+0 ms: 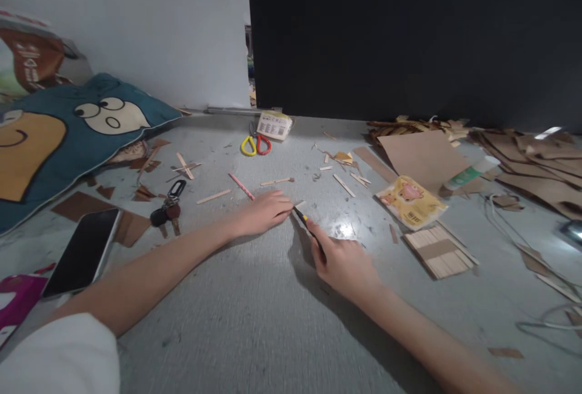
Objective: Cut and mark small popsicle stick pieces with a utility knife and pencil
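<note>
My right hand (348, 263) is wrapped round a black and yellow utility knife (301, 216), its tip pointing away from me and to the left. The knife tip meets the fingertips of my left hand (268, 211), which lies low on the table with its fingers pressed together. A pale end of a wooden craft stick (300, 204) shows just past those fingertips; the rest of it is hidden under them. Beyond my left wrist lies a pink patterned stick (240, 186). Loose craft sticks (213, 196) are scattered nearby, one of them with a dark end (291, 180).
Red and yellow scissors (256, 144) lie by a small packet (274, 125) at the back. On the left are keys (171, 212), a phone (84, 253) and a blue cushion (91, 133). Rightward are bundled craft sticks (439, 250), a yellow packet (411, 202), cardboard (421, 154) and cables (509, 224).
</note>
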Motion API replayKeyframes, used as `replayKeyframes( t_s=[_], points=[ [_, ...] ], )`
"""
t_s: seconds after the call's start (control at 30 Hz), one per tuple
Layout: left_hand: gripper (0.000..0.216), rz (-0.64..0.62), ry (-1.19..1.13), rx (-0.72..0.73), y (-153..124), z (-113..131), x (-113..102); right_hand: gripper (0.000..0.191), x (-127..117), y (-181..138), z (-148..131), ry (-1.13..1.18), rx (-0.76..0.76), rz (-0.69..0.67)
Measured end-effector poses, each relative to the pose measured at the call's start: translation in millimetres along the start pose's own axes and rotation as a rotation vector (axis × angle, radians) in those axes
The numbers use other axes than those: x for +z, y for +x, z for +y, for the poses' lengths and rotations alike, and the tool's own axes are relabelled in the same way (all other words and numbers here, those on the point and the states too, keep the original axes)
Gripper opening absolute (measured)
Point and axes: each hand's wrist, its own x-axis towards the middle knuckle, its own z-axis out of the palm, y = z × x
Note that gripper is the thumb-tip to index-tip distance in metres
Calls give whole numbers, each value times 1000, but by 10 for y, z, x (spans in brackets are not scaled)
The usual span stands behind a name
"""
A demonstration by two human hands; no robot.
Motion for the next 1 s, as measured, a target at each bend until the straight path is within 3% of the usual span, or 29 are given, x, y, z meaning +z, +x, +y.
replayKeyframes(
  t_s=[0.43,0.6,0.8,1.0],
  points=[
    [28,57,46,-16,-6,-62,63,45,-59,120,2,87,83,-103],
    [29,90,64,-52,-12,-14,68,45,16,53,6,150,82,8],
    [32,108,-30,-200,-48,120,18,46,18,12,14,192,40,150],
    [38,141,-148,-288,-68,122,20,44,1,-24,8,329,152,186]
  ],
)
